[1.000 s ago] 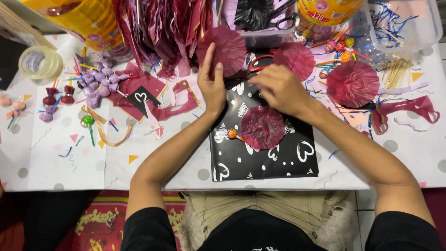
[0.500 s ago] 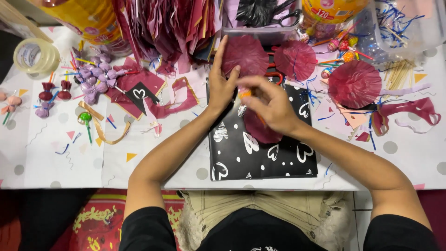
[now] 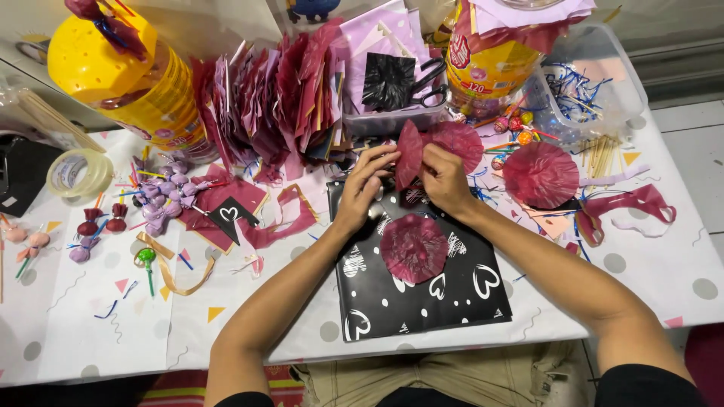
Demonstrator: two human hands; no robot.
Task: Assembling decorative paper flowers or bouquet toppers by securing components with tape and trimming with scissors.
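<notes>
My left hand (image 3: 364, 185) and my right hand (image 3: 444, 178) both pinch a dark red crinkled paper circle (image 3: 408, 154), folded and held upright over the far edge of a black sheet with white hearts (image 3: 445, 294). A second red paper circle (image 3: 413, 248) lies flat on that sheet just below my hands. Another one (image 3: 461, 143) lies behind my right hand, and a fourth (image 3: 540, 175) rests further right on the tablecloth.
A stack of pink and dark red papers (image 3: 286, 98), a grey tray with scissors (image 3: 426, 83), two yellow jars (image 3: 121, 75), a tape roll (image 3: 78, 172), wrapped purple and pink sweets (image 3: 162, 197), red paper strips (image 3: 633, 203) and a clear tub (image 3: 596, 83) crowd the table.
Both hands moved from the black sheet toward its far edge. A red paper circle came off the table and is now folded between my fingers.
</notes>
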